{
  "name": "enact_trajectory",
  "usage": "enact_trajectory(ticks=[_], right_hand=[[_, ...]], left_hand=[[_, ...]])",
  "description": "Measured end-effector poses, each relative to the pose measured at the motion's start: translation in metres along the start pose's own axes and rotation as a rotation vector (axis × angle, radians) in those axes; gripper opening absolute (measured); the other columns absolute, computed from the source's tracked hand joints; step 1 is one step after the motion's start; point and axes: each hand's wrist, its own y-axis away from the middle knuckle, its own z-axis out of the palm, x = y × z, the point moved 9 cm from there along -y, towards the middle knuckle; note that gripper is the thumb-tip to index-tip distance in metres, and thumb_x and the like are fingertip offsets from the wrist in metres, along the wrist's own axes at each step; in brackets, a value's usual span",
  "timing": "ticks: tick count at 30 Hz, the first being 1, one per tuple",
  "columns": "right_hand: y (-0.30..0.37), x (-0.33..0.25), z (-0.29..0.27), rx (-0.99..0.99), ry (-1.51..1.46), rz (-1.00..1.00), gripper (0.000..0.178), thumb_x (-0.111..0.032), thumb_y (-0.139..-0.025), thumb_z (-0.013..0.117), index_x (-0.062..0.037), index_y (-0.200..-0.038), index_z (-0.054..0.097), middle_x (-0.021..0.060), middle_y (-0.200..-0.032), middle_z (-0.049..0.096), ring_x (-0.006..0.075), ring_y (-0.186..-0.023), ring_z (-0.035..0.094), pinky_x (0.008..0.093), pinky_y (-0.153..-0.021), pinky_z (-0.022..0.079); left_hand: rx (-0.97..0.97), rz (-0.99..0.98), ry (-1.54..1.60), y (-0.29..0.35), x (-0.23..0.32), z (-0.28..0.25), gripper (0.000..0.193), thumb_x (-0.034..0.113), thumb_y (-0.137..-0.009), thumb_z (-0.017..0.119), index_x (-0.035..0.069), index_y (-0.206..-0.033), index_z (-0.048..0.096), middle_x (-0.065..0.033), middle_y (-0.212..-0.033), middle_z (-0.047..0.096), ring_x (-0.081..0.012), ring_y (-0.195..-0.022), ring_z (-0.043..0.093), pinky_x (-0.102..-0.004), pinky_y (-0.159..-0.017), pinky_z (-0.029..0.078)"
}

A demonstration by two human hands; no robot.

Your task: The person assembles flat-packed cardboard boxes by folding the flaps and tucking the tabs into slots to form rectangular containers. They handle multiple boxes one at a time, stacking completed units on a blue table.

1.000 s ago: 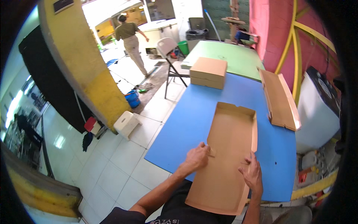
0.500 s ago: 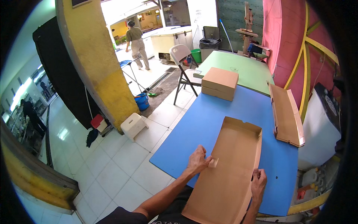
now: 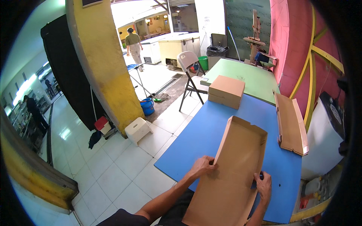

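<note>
A long brown cardboard box (image 3: 230, 192), unfolded, lies with its far half on the blue table and its near end over my lap. The far half has raised walls along its sides and end; a crease crosses the middle. My left hand (image 3: 203, 166) pinches the left edge near that crease, fingers closed on the board. At the right edge my right hand (image 3: 263, 184) is curled, thumb and fingers gripping the side flap.
A closed cardboard box (image 3: 226, 92) sits at the far side of the blue table (image 3: 181, 150), against a green table (image 3: 256, 75). Another unfolded box (image 3: 292, 124) lies at the right edge. A folding chair (image 3: 190, 75) and white stool (image 3: 137, 130) stand left; a person (image 3: 134, 47) walks beyond.
The left wall of the cardboard box now stands up beside my left hand, and the pale patch there no longer shows. The far walker has moved further off. My view has shifted slightly.
</note>
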Motion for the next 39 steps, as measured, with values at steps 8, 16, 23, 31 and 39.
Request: enact_trajectory(ticks=[8, 16, 23, 31, 39], right_hand=[[0.013, 0.016, 0.012, -0.018, -0.418, 0.076, 0.033, -0.023, -0.096, 0.064, 0.0074, -0.108, 0.066, 0.0112, -0.095, 0.071, 0.0159, -0.085, 0.059, 0.0363, -0.08, 0.048], [0.03, 0.014, -0.002, -0.102, -0.258, 0.088, 0.032, -0.019, -0.097, 0.057, 0.0018, -0.121, 0.06, 0.0107, -0.118, 0.062, 0.0204, -0.096, 0.06, 0.0359, -0.083, 0.049], [0.059, -0.001, 0.004, -0.001, -0.153, -0.115, 0.032, -0.018, -0.097, 0.056, 0.0025, -0.121, 0.06, 0.013, -0.114, 0.064, 0.0235, -0.1, 0.06, 0.0379, -0.087, 0.049], [-0.047, 0.025, 0.006, 0.088, -0.337, -0.136, 0.027, -0.018, -0.098, 0.052, 0.0041, -0.111, 0.064, 0.0108, -0.102, 0.068, 0.0225, -0.093, 0.06, 0.0382, -0.083, 0.05], [-0.086, 0.015, 0.038, -0.087, -0.639, -0.211, 0.031, -0.023, -0.093, 0.064, 0.0056, -0.105, 0.067, 0.0068, -0.095, 0.07, 0.0152, -0.087, 0.059, 0.0344, -0.075, 0.049]], left_hand=[[0.235, 0.31, -0.065, 0.048, 0.032, -0.011, 0.029, 0.028, -0.093, 0.063, 0.003, -0.108, 0.065, -0.0158, -0.089, 0.07, -0.0325, -0.08, 0.068, -0.0418, -0.073, 0.053], [0.28, 0.206, 0.225, 0.077, 0.007, -0.009, 0.033, 0.025, -0.099, 0.061, 0.002, -0.122, 0.062, -0.0148, -0.114, 0.071, -0.0289, -0.099, 0.07, -0.0395, -0.088, 0.055], [0.095, 0.021, 0.118, 0.074, -0.001, -0.009, 0.033, 0.029, -0.095, 0.061, 0.011, -0.121, 0.068, -0.0125, -0.097, 0.075, -0.0289, -0.092, 0.072, -0.0387, -0.082, 0.054], [0.599, 0.396, -0.068, 0.03, 0.06, -0.032, 0.049, 0.007, -0.084, 0.067, 0.002, -0.131, 0.053, -0.0185, -0.12, 0.063, -0.0328, -0.102, 0.064, -0.0435, -0.086, 0.053], [0.014, 0.468, -0.262, -0.08, 0.089, 0.12, 0.035, 0.034, -0.092, 0.062, 0.004, -0.11, 0.069, -0.0234, -0.104, 0.069, -0.0367, -0.081, 0.068, -0.0482, -0.07, 0.053]])
